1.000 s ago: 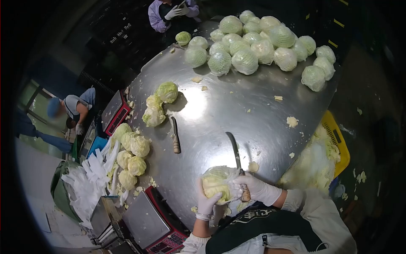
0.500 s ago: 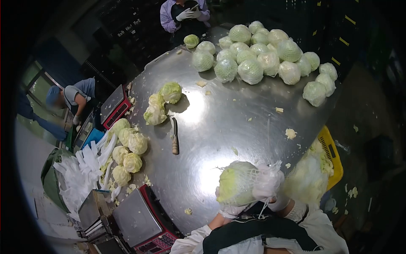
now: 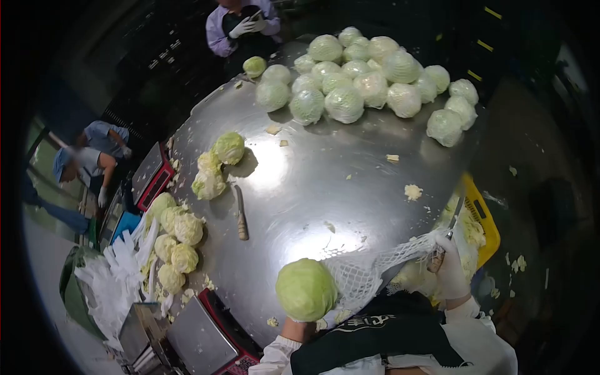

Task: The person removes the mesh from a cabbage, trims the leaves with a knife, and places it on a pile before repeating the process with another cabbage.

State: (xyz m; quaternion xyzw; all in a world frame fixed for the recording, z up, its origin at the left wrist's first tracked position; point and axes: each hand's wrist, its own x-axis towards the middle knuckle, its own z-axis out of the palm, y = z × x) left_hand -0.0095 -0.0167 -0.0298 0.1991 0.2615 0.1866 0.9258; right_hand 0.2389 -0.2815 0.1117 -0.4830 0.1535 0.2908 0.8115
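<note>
A pale green cabbage (image 3: 305,290) rests bare on my left hand (image 3: 299,328), whose fingers are hidden beneath it. White net (image 3: 369,269) stretches from the cabbage's right side across to my gloved right hand (image 3: 451,275). That hand is closed round the handle of a knife (image 3: 440,249), blade pointing up, with the net's far end beside it. On the metal table, a second knife (image 3: 241,215) with a wooden handle lies near several untrimmed cabbages (image 3: 229,148).
Several wrapped cabbages (image 3: 344,104) cover the table's far side. At the left are leafy heads (image 3: 187,229), white strips (image 3: 115,269) and red scales (image 3: 203,334). A yellow crate (image 3: 484,219) of leaves stands right. A person (image 3: 244,28) stands beyond the table; two others are far left.
My hands have moved apart. The net has come off the cabbage and is stretched to the right. A knife now shows in my right hand. The view has shifted slightly.
</note>
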